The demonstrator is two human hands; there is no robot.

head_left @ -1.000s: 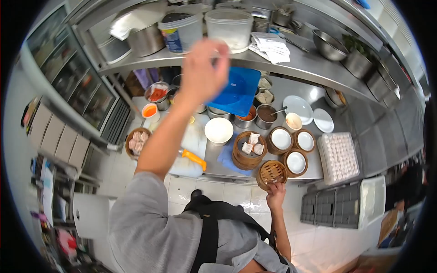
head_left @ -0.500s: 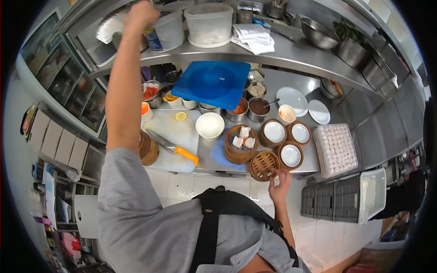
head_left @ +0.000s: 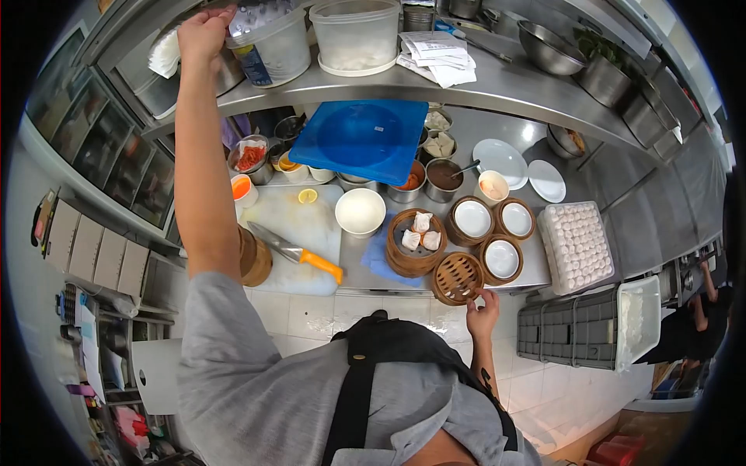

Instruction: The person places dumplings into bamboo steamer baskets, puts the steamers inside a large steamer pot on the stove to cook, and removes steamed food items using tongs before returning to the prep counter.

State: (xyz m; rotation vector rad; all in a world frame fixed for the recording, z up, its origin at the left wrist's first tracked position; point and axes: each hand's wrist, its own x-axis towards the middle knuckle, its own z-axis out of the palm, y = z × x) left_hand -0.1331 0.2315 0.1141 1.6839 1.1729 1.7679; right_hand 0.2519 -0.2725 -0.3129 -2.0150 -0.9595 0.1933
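My left hand [head_left: 203, 37] is raised to the upper shelf beside a labelled plastic tub [head_left: 272, 58], its fingers closed; whatever they pinch is too small to make out. Clear plastic shows at the tub's top. At the counter's front edge, my right hand [head_left: 482, 313] grips the rim of a small slatted bamboo steamer [head_left: 457, 278], which holds no food. Touching it on the left is a bigger steamer [head_left: 412, 264] with three white dumplings [head_left: 422, 222]. Three steamers with white dishes [head_left: 472, 218] stand just behind.
A knife [head_left: 299, 253] with an orange handle lies on the cutting board [head_left: 311, 217], near a lemon half [head_left: 308, 196]. A blue lid [head_left: 357, 140] covers some containers. Rows of pale pieces fill a clear tray [head_left: 579, 247] at right. Another person [head_left: 699, 326] is at far right.
My left hand has moved from above the blue lid up and left to the shelf. My right hand, loosely beside the slatted steamer half a second ago, is now at its rim.
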